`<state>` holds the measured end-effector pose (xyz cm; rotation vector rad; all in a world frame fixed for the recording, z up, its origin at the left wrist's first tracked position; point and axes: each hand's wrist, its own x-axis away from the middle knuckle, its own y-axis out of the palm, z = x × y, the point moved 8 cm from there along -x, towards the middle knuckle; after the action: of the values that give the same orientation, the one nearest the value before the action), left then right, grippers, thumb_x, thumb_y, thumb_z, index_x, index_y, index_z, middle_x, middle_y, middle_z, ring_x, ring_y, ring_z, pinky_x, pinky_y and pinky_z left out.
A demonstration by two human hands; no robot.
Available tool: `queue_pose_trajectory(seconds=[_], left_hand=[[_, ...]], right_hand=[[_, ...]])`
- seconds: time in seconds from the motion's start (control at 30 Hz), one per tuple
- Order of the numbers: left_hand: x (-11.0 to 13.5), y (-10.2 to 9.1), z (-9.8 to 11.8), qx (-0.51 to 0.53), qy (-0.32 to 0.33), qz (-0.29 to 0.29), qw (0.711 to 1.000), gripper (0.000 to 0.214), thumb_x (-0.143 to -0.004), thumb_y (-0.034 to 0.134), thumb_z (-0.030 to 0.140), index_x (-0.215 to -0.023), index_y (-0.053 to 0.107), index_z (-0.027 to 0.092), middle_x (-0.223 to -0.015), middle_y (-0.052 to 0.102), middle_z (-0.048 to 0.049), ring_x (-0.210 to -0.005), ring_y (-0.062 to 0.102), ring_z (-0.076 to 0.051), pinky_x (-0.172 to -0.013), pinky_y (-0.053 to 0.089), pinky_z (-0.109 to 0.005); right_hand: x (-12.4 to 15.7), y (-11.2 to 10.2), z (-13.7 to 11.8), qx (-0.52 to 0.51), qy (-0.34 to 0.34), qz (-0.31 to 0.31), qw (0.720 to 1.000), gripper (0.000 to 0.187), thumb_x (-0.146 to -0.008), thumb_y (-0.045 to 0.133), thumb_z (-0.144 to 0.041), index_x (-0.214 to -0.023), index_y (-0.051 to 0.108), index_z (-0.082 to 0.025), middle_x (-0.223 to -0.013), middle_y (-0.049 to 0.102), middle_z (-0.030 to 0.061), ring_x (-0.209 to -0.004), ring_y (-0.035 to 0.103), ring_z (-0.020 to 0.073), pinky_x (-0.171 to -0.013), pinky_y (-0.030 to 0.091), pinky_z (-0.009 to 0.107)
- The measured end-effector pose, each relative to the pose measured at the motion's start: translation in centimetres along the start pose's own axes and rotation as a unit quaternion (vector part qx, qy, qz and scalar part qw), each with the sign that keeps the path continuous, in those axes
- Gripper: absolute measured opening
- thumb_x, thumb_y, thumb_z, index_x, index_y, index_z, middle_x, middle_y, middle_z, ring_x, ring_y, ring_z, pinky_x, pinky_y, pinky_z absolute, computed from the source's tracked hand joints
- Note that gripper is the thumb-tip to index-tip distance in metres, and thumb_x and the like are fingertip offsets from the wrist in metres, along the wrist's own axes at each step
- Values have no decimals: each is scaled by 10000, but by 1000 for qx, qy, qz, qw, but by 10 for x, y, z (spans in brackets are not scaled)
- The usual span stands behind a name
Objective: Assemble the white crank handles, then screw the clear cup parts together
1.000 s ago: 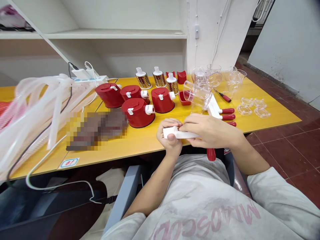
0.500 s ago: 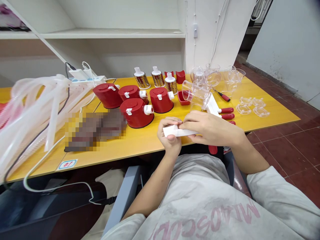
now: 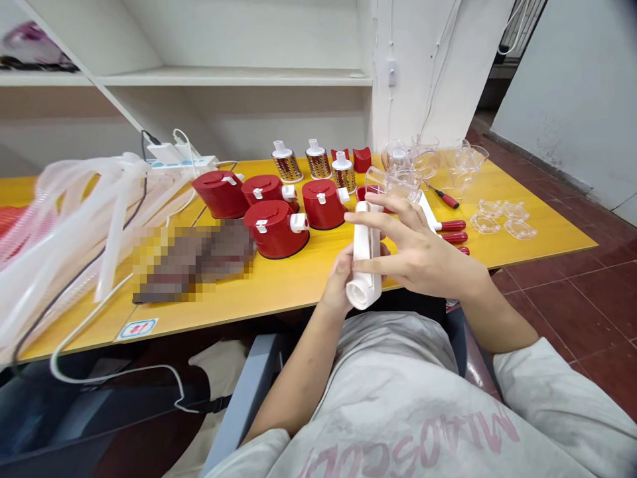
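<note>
My left hand (image 3: 340, 275) is closed around a long white plastic part (image 3: 367, 242) with a round, ring-shaped opening at its near end. The part stands tilted in front of my chest, its round end towards me. My right hand (image 3: 415, 242) is spread over the part from the right, fingers stretched out and apart; whether the fingertips touch it I cannot tell. Beyond my hands are several red grater bases (image 3: 277, 232) with white side knobs. Behind them stand metal grater drums (image 3: 344, 174) with white stems.
Clear plastic hoppers (image 3: 465, 162) stand at the back right, with flat clear pieces (image 3: 520, 229) nearer. Red-handled cranks (image 3: 452, 226) and a screwdriver (image 3: 444, 197) lie right of my hands. Plastic strips (image 3: 110, 239), a power strip (image 3: 199, 162) and cables are at left.
The white part has turned from lying crosswise to pointing lengthwise, its round end now towards me. My right hand's fingers have spread out from their bent hold on it.
</note>
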<state>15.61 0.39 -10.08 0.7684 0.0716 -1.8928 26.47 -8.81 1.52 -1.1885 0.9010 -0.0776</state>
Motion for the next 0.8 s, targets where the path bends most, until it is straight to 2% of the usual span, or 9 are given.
queue_pose_trajectory(seconds=[0.07, 0.13, 0.23, 0.3, 0.4, 0.47, 0.57, 0.67, 0.8], left_hand=[[-1, 1, -1, 47, -43, -16, 998, 676, -954, 771, 853, -1137, 824, 205, -969, 857, -136, -1009, 882, -354, -890, 747, -472], [-3, -2, -1, 84, -64, -5, 994, 612, -920, 889, 755, -1234, 806, 236, -1027, 881, -119, -1034, 892, -335, -956, 742, -472], [-8, -14, 2, 83, -36, 26, 996, 562, -883, 978, 654, -1253, 795, 272, -1116, 895, -101, -1087, 894, -312, -993, 737, -455], [-12, -23, 4, 64, -7, 50, 997, 571, -839, 1023, 625, -1228, 807, 267, -1141, 898, -101, -1101, 893, -303, -979, 738, -419], [-14, -37, 10, 29, 30, 93, 995, 641, -774, 1069, 607, -1249, 827, 252, -1153, 902, -112, -1113, 889, -302, -969, 734, -380], [-16, -42, 16, -2, 43, 101, 994, 635, -763, 1084, 572, -1247, 848, 237, -1164, 902, -118, -1119, 885, -299, -989, 725, -371], [-18, -38, 21, -63, 35, 70, 995, 545, -778, 1084, 510, -1184, 893, 201, -1133, 905, -119, -1058, 885, -288, -953, 721, -344], [-17, -30, 14, -89, -3, 32, 996, 489, -863, 1024, 507, -1218, 911, 189, -1131, 906, -118, -1034, 881, -285, -911, 719, -328], [-14, -20, 2, -91, -35, -20, 995, 595, -918, 987, 462, -1431, 841, 199, -1385, 856, -131, -1263, 835, -315, -1107, 679, -374]], right_hand=[[0, 3, 8, -21, 3, 0, 1000, 350, -1065, 718, -153, -1264, 857, -406, -1795, 506, 1, -1775, 306, 340, -1433, 365, 680], [0, 1, 15, -56, -9, 14, 998, 367, -1088, 673, -151, -1276, 861, -404, -1804, 504, 7, -1769, 336, 325, -1428, 379, 685], [0, -4, 28, -129, -17, 53, 990, 421, -1111, 597, -144, -1310, 854, -412, -1746, 589, 25, -1712, 455, 290, -1396, 436, 671], [-1, -3, 41, -200, 25, 96, 975, 395, -1126, 571, -188, -1323, 848, -392, -1644, 681, 55, -1609, 581, 273, -1357, 500, 626], [-1, 23, 61, -336, 143, 157, 917, 320, -1133, 620, -383, -1382, 797, -290, -1484, 758, 119, -1442, 702, 260, -1235, 617, 492], [0, 57, 66, -438, 205, 161, 860, 487, -1090, 689, -541, -1475, 693, -243, -1496, 745, 139, -1395, 724, 248, -1182, 646, 420], [5, 111, 61, -542, 259, 122, 790, 675, -1055, 686, -689, -1522, 588, -211, -1557, 714, 165, -1402, 722, 239, -1221, 617, 394], [17, 138, 63, -580, 298, 121, 748, 755, -987, 727, -782, -1460, 604, -207, -1523, 736, 158, -1366, 737, 246, -1237, 607, 396], [32, 141, 73, -588, 316, 159, 728, 716, -934, 808, -780, -1404, 673, -258, -1464, 776, 110, -1339, 746, 256, -1260, 590, 402]])
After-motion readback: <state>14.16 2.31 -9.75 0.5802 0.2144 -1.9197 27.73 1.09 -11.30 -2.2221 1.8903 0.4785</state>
